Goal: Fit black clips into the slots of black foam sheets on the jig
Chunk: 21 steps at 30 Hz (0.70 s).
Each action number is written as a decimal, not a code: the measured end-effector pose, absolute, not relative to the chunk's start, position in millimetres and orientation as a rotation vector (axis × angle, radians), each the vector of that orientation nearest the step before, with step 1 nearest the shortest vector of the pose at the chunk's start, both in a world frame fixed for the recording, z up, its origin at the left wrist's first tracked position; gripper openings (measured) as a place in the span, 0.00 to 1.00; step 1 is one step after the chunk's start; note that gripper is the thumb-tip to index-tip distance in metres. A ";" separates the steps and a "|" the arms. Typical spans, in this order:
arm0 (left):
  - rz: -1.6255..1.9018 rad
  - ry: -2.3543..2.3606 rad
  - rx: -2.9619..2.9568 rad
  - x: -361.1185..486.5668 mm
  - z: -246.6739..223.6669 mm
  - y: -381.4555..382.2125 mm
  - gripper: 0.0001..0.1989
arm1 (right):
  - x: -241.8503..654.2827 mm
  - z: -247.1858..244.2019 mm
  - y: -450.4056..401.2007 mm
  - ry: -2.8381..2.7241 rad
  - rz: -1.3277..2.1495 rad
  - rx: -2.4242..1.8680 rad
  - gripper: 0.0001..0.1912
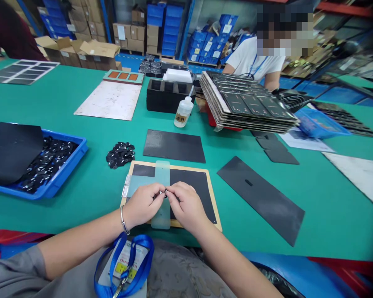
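My left hand (145,203) and my right hand (186,203) meet fingertip to fingertip, pinching a small black piece (165,193) between them. Fingers cover most of it, so its shape is unclear. Beneath them lies a wood-edged board (216,207) with a dark sheet (192,182) on it. A translucent greenish plastic template (162,171), hinged at the board's left side, rests across that sheet. Beyond the board's upper left is a pile of small black pieces (120,155). Behind it lies a dark rectangular sheet (174,145).
At left, a blue tray (81,149) holds many black pieces under a dark sheet. To the right lies a long dark board (261,198) with one small piece. Farther back stand a squeeze bottle (184,111), black box (161,99) and stacked panels (248,103). A person (255,56) sits opposite.
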<state>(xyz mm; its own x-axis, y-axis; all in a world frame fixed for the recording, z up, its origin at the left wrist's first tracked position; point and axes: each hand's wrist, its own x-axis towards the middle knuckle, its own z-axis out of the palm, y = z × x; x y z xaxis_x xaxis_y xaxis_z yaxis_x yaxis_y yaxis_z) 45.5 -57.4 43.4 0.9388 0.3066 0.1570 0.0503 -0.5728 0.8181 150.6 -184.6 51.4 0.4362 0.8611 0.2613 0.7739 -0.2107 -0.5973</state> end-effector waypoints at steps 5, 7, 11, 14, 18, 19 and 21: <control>0.311 0.207 2.173 44.4 43.5 -55.1 0.08 | 151.6 55.6 -184.1 -1.398 0.239 -2.020 0.12; 0.305 0.214 2.154 44.1 43.4 -54.7 0.08 | 151.5 57.0 -184.0 -1.407 0.246 -2.021 0.12; 0.286 0.222 2.147 43.3 42.8 -54.3 0.07 | 151.4 58.9 -184.3 -1.454 0.267 -2.046 0.11; 0.261 0.218 2.123 42.4 42.2 -53.9 0.07 | 151.8 59.2 -185.2 -1.469 0.288 -2.066 0.12; 0.231 0.233 2.071 41.9 42.1 -54.1 0.06 | 151.9 59.0 -186.2 -1.478 0.305 -2.066 0.12; 0.224 0.238 2.059 42.1 42.2 -54.3 0.06 | 151.7 58.9 -186.4 -1.479 0.300 -2.071 0.12; 0.210 0.251 2.038 42.7 42.1 -54.8 0.06 | 151.0 58.5 -186.7 -1.478 0.288 -2.081 0.12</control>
<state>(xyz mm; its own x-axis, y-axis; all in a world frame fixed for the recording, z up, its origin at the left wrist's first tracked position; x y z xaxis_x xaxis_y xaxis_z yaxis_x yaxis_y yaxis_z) 42.7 -54.8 42.1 0.9631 0.2660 0.0408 0.0871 -0.4517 0.8879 151.0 -186.7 58.5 0.3677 0.9186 0.1448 0.7969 -0.2310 -0.5582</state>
